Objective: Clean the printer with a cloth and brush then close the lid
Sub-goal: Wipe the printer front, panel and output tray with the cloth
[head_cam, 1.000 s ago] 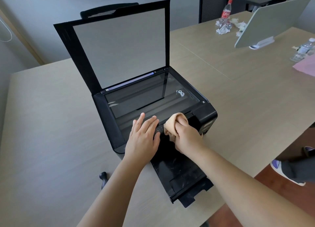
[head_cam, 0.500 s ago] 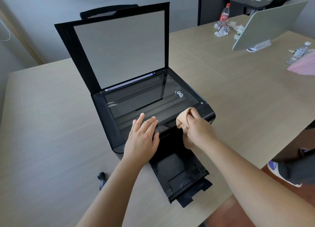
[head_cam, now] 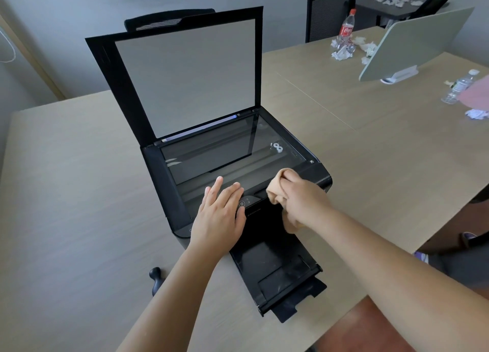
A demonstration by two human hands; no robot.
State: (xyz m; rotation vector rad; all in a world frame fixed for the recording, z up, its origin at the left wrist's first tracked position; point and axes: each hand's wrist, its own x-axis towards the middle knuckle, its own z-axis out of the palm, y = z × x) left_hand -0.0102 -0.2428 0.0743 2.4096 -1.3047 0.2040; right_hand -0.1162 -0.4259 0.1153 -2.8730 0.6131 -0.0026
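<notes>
Setting: office room with pale wooden desks [head_cam: 79,193] pushed together, grey wall behind, black mesh chairs beyond.
Printer: black flatbed printer [head_cam: 169,193] sits on the near desk, its scanner lid [head_cam: 185,79] raised nearly upright, the scanner glass [head_cam: 227,150] bare, and the paper output tray [head_cam: 277,272] pulled out toward the desk edge.
Left hand: left hand [head_cam: 219,214] lies flat, fingers straight and slightly spread, on the front edge of the printer beside the control panel [head_cam: 248,202], holding nothing and steadying the machine.
Right hand: right hand [head_cam: 304,203] grips a bunched tan cloth [head_cam: 276,190], pressing it on the front right top of the printer, just right of the control panel.
Brush: a dark handle [head_cam: 156,280] lies on the desk left of the tray; it is probably the brush, though its bristles cannot be seen.
Step in hand: wiping the front top trim with the cloth, by my judgement; brush work and closing the lid remain.
Doing it well: keep the flat hand bearing down so the printer does not slide; wipe in short overlapping strokes along the trim, away from the glass so dust is not dragged onto it; press lightly near the buttons; turn the cloth to a fresh face before the corner.
Background: cola bottle [head_cam: 346,28] and crumpled tissues [head_cam: 341,52] on the far desk, a desk divider panel [head_cam: 418,42], a clear water bottle [head_cam: 457,87].
</notes>
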